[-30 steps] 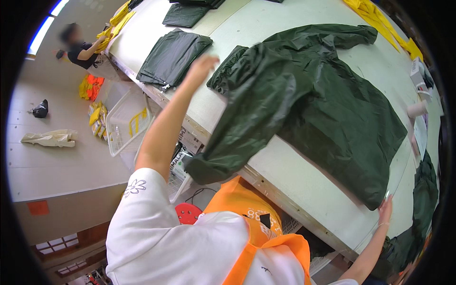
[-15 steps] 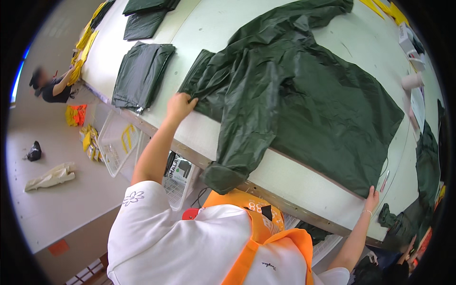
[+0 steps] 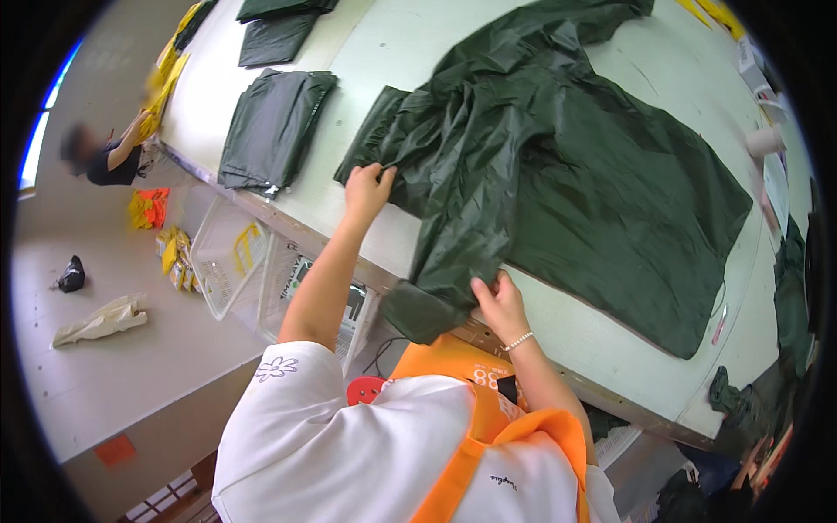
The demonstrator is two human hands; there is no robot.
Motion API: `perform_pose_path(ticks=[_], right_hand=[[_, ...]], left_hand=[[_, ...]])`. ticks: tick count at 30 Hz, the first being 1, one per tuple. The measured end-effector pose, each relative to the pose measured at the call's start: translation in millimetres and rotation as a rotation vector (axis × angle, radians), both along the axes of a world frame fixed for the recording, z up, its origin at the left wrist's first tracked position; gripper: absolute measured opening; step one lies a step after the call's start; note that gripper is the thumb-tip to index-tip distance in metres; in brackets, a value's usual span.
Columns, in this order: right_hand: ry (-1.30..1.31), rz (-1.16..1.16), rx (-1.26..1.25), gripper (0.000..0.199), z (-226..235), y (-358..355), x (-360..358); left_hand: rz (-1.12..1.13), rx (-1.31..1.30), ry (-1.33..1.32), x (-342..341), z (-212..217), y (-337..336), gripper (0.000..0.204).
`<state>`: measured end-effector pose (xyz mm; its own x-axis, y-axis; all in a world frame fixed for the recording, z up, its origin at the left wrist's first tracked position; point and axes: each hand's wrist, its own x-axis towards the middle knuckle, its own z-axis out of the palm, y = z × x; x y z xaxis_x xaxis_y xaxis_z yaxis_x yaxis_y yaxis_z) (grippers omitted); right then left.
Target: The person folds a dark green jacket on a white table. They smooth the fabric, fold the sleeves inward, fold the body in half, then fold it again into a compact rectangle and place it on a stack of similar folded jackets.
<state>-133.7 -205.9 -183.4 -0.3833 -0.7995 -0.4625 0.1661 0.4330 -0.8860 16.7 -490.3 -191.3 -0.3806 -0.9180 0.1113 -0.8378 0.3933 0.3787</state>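
Observation:
A dark green raincoat point(image 3: 610, 192) lies spread over the pale work table, its body reaching to the right. One sleeve point(image 3: 466, 218) runs down toward me, and its end hangs over the table's near edge. My left hand point(image 3: 366, 193) pinches the garment's gathered part at the left, thumb and fingers closed on the cloth. Lower down, my right hand point(image 3: 500, 307) grips the hanging sleeve by its right side near the end. The fingers under the cloth are partly hidden.
Folded dark green garments point(image 3: 275, 129) lie stacked on the table to the left, with another stack point(image 3: 279, 37) beyond. White plastic baskets point(image 3: 228, 261) stand below the near edge. A pen point(image 3: 720, 324) and a paper roll point(image 3: 765, 141) lie at the right. Another person point(image 3: 109, 159) handles yellow cloth at far left.
My right hand has left the raincoat's lower right corner and moved left to the sleeve, taking hold of it. My left hand stays at the gathered part.

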Motion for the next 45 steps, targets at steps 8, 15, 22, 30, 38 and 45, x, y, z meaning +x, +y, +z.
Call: perform_pose_path(ticks=[8,15,22,30,38,45], right_hand=[[0.277,0.203,0.343,0.008,72.3,106.0,-213.8],[1.396,0.188,0.658,0.048,64.6,119.6,-280.2],[1.166,-0.023,0.544,0.073,58.9,223.8,-216.6],[0.13,-0.598,0.069,0.064,83.6,215.4,-240.6],[0.866,-0.326,0.155,0.063,99.7,227.9,-349.2],[0.544,-0.607,0.306,0.032,28.1,272.1,-282.1]], left_hand=[[0.043,-0.089,-0.219,42.0,-2.3,21.9,0.024],[0.046,-0.046,-0.276,50.9,-6.3,27.1,0.022],[0.118,-0.082,-0.293,47.9,-11.9,29.6,0.022],[0.105,-0.011,-0.494,67.7,-41.5,7.4,0.024],[0.181,0.101,-0.367,61.2,-15.4,12.1,0.03],[-0.527,-0.11,0.13,-95.4,78.8,123.2,0.045]])
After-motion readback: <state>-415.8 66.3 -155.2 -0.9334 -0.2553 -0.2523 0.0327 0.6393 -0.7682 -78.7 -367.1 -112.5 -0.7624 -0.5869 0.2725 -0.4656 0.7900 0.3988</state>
